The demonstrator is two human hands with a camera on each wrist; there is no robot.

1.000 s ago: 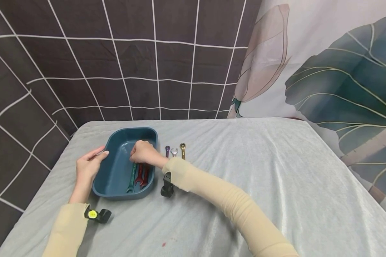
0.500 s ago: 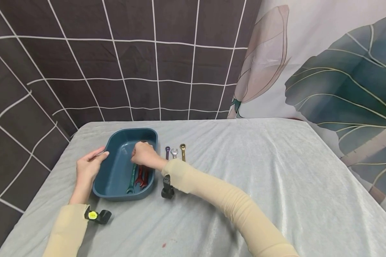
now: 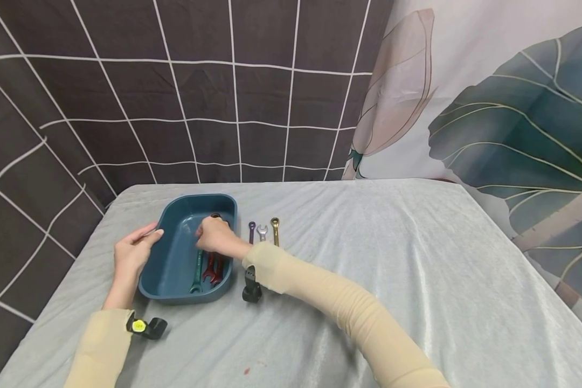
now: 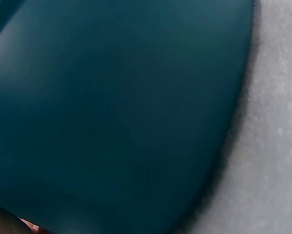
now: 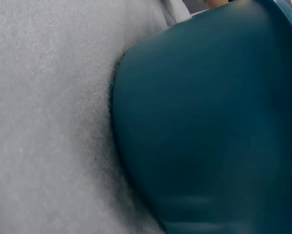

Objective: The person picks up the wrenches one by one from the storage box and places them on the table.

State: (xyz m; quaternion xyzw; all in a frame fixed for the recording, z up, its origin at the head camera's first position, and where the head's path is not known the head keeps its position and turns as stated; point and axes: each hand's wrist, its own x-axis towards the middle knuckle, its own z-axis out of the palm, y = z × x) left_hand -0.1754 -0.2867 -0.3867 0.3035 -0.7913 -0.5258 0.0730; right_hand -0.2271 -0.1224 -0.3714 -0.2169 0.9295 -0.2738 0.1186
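A blue bin [image 3: 172, 269] stands at the left of the table. My left hand [image 3: 132, 256] grips its left rim, thumb on the inner side. Inside the bin my right hand [image 3: 218, 236] has curled fingers at the upper end of a green wrench [image 3: 198, 272] and holds it; the fingertips are hidden. Beside the green one lie two red wrenches [image 3: 209, 269], partly under the hand and wrist. Behind the hand, the dark ring end of a wrench [image 3: 215, 215] shows. Both wrist views show mostly the bin's outer wall [image 4: 121, 112], without the fingers' grip.
Right of the bin lie a purple wrench [image 3: 252, 229], a silver wrench [image 3: 262, 231] and a gold wrench [image 3: 275, 229], their near ends covered by the right sleeve. A light grey cloth [image 3: 393, 242] covers the table. Dark gridded fabric [image 3: 199, 91] hangs behind.
The right hand has shifted slightly towards the near side, and the upper part of the green wrench has moved a little left with it. The left hand has stayed on the rim.
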